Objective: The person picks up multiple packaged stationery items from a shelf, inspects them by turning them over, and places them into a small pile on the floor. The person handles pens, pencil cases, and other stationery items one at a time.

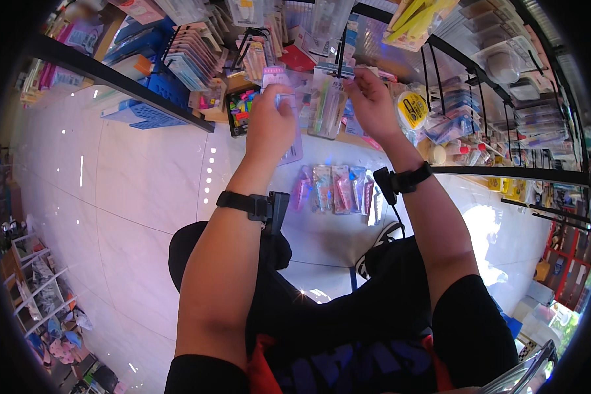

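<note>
My left hand [271, 123] is closed round a flat pink-and-lilac package [293, 151], most of it hidden behind my fingers. The pack's lower end shows below my hand. To its right, a clear package with slim pastel sticks [328, 108] hangs from a black display hook [341, 52]. My right hand [374, 105] pinches that hanging pack at its upper right corner, thumb and fingers pressed together. Below my hands, several small packaged items [340, 190] in pink, blue and white lie in a row on the pale floor.
Racks of hanging stationery surround my hands. A black tray of colourful small pieces [241, 110] sits at the left, near a blue perforated holder [152, 98]. A round yellow-labelled roll [412, 109] stands at the right. Black rack rails [505, 172] cross both sides.
</note>
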A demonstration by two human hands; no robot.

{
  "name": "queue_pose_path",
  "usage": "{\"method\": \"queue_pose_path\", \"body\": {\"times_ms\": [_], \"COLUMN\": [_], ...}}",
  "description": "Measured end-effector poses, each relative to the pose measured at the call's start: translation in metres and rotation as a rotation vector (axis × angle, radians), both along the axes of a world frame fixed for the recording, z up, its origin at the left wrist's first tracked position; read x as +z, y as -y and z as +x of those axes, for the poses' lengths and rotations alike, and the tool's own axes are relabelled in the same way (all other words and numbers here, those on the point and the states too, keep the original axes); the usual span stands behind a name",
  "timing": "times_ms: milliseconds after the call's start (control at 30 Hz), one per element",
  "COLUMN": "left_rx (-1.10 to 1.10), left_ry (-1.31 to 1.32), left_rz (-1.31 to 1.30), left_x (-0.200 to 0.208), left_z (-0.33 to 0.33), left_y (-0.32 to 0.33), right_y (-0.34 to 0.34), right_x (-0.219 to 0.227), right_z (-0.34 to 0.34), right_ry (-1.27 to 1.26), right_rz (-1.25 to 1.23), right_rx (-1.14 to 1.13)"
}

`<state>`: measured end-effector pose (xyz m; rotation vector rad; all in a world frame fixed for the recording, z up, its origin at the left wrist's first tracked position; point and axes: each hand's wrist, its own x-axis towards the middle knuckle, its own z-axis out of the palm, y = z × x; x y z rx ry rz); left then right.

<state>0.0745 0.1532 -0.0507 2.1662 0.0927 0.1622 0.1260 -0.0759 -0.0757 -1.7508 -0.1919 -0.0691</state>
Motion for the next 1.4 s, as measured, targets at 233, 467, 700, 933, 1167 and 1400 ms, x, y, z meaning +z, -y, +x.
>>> {"method": "queue_pose_path", "body": {"times_ms": [233, 467, 700, 933, 1167, 1400], "left_rx": [-0.013, -0.190, -0.284, -0.245, -0.193, -0.161], "left_ry": [-0.127, -0.188, -0.253, -0.119, -0.050, -0.153], "left_rz": [-0.262, -0.518, -0.554, -0.575, -0.584, -0.530], "left_x": [0.007, -0.001, 0.020, -0.003, -0.014, -0.009], "left_z": [-0.002, -0.001, -0.008, -0.002, 0.000, -0.003], "left_y": [0.010, 0.015, 0.022, 0.023, 0.018, 0.017], "right_y": [-0.003, -0.008, -0.011, -0.017, -0.012, 0.002], "right_x": [0.029, 0.043, 0.039, 0.039, 0.033, -0.009], "right_z": [-0.013, -0.015, -0.014, -0.013, -0.009, 0.010], "right_ry": [-0.126, -0.335, -0.356, -0.351, -0.352, -0.072], "right_rz": [0.083, 0.110, 0.121, 0.169, 0.266, -0.036], "right_rx": [0.123, 0.184, 0.120, 0.124, 0.074, -0.189]}}
